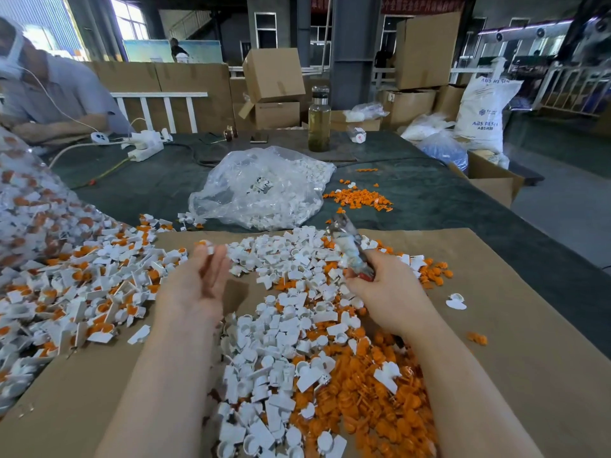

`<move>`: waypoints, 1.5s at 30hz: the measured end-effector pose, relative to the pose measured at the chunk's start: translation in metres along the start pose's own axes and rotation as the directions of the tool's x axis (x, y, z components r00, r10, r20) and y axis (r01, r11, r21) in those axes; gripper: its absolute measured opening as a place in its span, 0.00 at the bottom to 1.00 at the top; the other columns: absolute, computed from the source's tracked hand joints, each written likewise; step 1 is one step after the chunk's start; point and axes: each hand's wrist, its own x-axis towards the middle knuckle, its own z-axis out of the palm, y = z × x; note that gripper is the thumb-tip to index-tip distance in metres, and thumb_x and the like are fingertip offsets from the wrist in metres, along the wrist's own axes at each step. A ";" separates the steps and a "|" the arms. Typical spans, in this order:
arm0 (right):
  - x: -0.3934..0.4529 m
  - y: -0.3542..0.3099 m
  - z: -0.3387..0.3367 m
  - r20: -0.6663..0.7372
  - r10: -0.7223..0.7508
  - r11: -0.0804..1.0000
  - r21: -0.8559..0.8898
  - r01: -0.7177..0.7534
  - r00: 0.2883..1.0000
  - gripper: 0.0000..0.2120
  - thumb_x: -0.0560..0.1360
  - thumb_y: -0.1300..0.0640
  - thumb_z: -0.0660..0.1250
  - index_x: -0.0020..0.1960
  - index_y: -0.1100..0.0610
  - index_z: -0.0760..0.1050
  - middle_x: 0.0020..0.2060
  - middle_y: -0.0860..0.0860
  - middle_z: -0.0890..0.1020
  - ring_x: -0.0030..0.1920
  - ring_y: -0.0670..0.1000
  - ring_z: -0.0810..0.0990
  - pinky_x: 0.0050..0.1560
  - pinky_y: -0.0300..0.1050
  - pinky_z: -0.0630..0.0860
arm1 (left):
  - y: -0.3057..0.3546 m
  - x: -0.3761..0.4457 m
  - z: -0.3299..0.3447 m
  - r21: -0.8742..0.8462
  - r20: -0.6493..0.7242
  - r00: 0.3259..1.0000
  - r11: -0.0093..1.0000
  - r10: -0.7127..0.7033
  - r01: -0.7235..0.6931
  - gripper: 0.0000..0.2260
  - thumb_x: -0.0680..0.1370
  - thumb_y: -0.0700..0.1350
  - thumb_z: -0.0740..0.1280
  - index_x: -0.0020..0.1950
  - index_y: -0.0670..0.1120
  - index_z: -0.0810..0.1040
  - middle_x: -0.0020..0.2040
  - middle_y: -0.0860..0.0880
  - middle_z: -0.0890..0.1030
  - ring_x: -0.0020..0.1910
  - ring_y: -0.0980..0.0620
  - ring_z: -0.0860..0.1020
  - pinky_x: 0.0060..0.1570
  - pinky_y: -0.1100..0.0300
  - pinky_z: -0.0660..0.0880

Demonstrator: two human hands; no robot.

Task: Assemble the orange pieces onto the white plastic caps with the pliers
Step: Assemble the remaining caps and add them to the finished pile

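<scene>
Head view gives me both hands over the cardboard sheet [496, 266]. My left hand [195, 285] sits palm up, fingers nearly straight, with a small white cap [209, 249] blurred at its fingertips; I cannot tell whether it is pinched or just resting there. My right hand [386, 292] is curled round the pliers [347, 246], whose blurred nose points away from me. White plastic caps [291, 325] lie heaped on the cardboard between my forearms, loose orange pieces [370, 398] beside them toward the sheet's near right. Assembled white-and-orange parts [82, 292] cover the sheet's left edge. Beyond the sheet's far edge lies a clear bag [264, 190] of white parts.
</scene>
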 end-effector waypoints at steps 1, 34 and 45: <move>0.001 0.003 0.000 -0.037 0.030 0.999 -0.016 -0.031 0.999 0.09 0.76 0.55 0.65 0.38 0.53 0.71 0.31 0.49 0.75 0.31 0.48 0.71 0.31 0.42 0.64 | 0.005 0.005 -0.004 -0.069 -0.035 0.999 0.998 -0.014 0.012 0.08 0.80 0.40 0.67 0.58 0.40 0.79 0.40 0.43 0.86 0.38 0.54 0.86 0.37 0.62 0.82; 0.004 0.022 -0.008 0.170 0.317 0.876 -0.430 -0.219 0.933 0.13 0.74 0.43 0.70 0.46 0.51 0.71 0.41 0.48 0.77 0.39 0.45 0.75 0.31 0.39 0.68 | -0.042 -0.016 0.010 0.784 0.618 0.778 -0.024 0.117 -0.620 0.06 0.78 0.47 0.69 0.51 0.59 0.79 0.46 0.58 0.79 0.37 0.60 0.78 0.33 0.66 0.70; 0.004 0.011 -0.004 0.036 0.218 0.960 -0.186 -0.207 0.975 0.12 0.72 0.45 0.73 0.45 0.51 0.75 0.40 0.48 0.79 0.40 0.47 0.78 0.37 0.43 0.74 | -0.060 -0.004 0.007 0.657 0.738 0.667 -0.340 0.107 -0.673 0.09 0.77 0.50 0.72 0.56 0.53 0.81 0.49 0.54 0.76 0.46 0.55 0.73 0.46 0.64 0.69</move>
